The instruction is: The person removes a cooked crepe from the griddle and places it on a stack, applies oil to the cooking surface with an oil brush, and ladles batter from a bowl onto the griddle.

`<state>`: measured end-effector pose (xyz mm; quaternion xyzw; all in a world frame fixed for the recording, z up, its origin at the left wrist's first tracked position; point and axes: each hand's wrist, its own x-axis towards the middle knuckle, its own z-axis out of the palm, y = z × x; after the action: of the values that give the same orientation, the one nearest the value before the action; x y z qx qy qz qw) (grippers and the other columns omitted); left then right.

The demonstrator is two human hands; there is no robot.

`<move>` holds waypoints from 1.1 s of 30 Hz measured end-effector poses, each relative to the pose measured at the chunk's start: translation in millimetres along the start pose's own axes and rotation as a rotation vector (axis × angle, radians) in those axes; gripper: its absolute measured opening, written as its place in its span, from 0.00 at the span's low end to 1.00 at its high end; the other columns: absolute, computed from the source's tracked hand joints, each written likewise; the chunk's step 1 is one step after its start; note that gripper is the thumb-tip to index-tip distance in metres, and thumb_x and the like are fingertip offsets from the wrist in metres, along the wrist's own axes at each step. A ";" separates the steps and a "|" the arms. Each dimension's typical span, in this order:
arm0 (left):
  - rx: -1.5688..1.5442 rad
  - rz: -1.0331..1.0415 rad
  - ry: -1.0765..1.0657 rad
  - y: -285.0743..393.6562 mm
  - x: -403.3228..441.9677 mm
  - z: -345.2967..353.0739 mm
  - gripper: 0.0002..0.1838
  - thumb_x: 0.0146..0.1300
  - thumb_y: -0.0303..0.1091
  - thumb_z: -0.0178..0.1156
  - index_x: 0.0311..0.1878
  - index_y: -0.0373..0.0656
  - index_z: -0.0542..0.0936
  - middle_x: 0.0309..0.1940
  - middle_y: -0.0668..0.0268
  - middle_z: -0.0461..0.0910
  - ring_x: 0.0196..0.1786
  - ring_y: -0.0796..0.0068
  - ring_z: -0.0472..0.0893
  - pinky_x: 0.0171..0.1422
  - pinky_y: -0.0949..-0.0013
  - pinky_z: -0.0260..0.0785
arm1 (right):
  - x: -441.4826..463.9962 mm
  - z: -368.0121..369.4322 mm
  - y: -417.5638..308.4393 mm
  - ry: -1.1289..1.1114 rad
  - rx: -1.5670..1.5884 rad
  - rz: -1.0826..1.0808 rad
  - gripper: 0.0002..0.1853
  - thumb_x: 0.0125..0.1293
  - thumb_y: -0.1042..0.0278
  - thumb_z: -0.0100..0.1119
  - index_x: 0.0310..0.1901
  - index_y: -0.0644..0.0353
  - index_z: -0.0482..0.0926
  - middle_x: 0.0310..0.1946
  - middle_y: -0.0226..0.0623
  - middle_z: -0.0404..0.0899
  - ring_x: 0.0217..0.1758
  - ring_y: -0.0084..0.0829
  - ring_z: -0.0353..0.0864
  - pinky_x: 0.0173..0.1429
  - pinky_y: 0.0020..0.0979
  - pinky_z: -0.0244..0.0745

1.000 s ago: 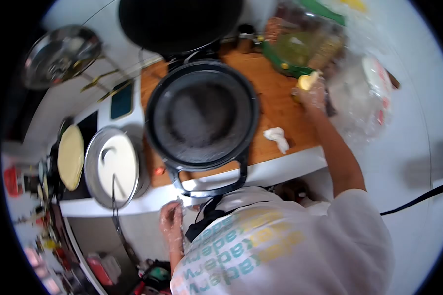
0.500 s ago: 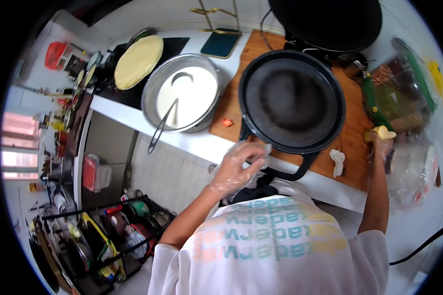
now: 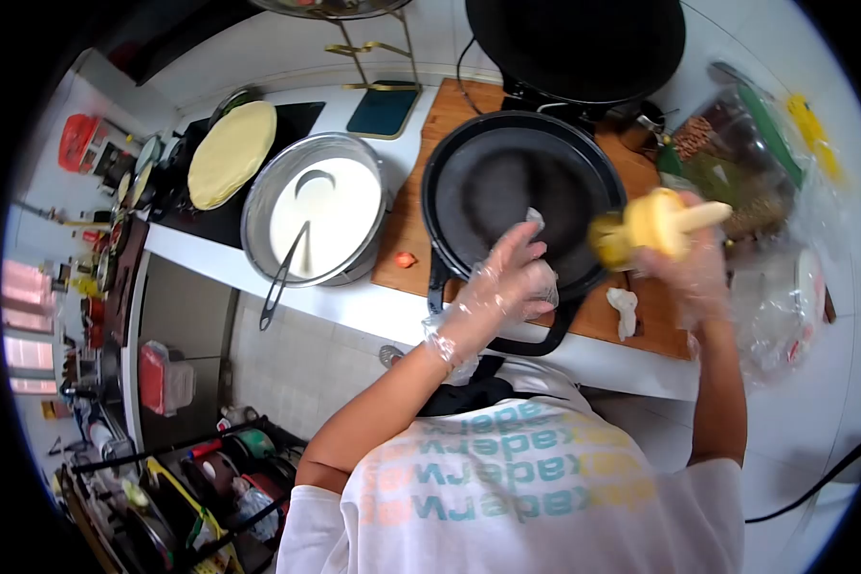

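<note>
Shifted to the right rim of the bare pan (image 3: 517, 177), the bottle (image 3: 646, 230) is clamped in my right hand (image 3: 696, 273), my left hand (image 3: 507, 287) hovering with fingers apart, one pancake (image 3: 232, 155) apparently done, batter (image 3: 342, 206) left.

The person's right hand (image 3: 694, 277) is blurred, some of its fingers hidden behind the yellow-topped bottle (image 3: 655, 228), which is too smeared for its contents to be told; the left hand (image 3: 509, 287) covers part of the flat pan's near rim, by the front edge of the wooden board (image 3: 407, 277), its palm out of sight; the metal utensil (image 3: 295, 252) has its lower end sunk in white liquid (image 3: 340, 206); the top edge of the view cuts off the black wok (image 3: 579, 48) and a steel bowl (image 3: 335, 8); crowded items on the lower rack (image 3: 206, 478) are too small to tell.
</note>
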<state>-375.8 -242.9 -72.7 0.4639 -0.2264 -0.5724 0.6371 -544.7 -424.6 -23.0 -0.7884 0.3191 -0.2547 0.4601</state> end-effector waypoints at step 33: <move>-0.754 -0.011 0.381 -9.5 22.9 -53.6 0.22 0.62 0.53 0.50 0.50 0.47 0.69 0.44 0.64 0.74 0.45 0.69 0.76 0.40 0.68 0.73 | 37.1 114.2 -38.3 -0.055 0.480 -0.051 0.10 0.60 0.67 0.58 0.39 0.65 0.77 0.34 0.37 0.79 0.35 0.23 0.78 0.43 0.24 0.73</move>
<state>-331.3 -245.8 -111.4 0.2968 0.1232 -0.5225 0.7898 -430.3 -373.4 -36.0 -0.6710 0.2166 -0.3132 0.6362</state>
